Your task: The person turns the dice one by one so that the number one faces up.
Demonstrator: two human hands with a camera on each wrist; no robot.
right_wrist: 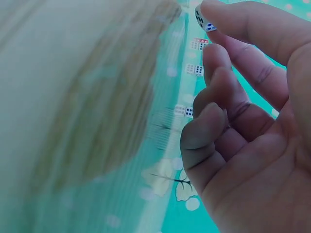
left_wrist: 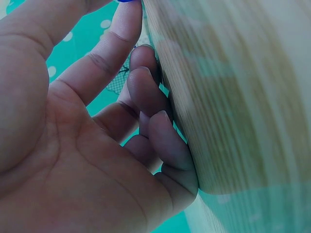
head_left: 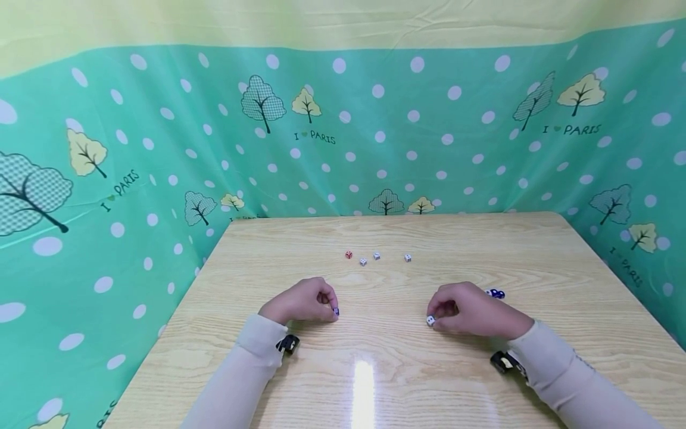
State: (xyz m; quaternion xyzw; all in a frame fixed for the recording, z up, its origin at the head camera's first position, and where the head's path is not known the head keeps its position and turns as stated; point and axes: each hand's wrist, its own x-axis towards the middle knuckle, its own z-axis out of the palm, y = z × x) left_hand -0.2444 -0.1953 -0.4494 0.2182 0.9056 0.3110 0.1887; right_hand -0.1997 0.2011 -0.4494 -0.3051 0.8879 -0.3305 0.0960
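L hand (head_left: 304, 301) pinches a blue die (head_left: 336, 311) btwn thumb & index, low over the wood table (head_left: 289, 244), L of ctr; a pipped face points twd the head cam, rest mostly covered by fingertips. R hand (head_left: 471, 308) pinches a white die (head_left: 431, 320) the same way, R of ctr. It's a cube, edges abt equal, pipped face twd head cam; R wrist view has it tilted w/ 2 pipped faces showing. Farther back, L to R: red die (head_left: 349, 255), then 3 white dice (head_left: 377, 255), rightmost set apart. Blue dice (head_left: 497, 294) bunch just beyond R hand, part hidden; exact no. hard to tell.
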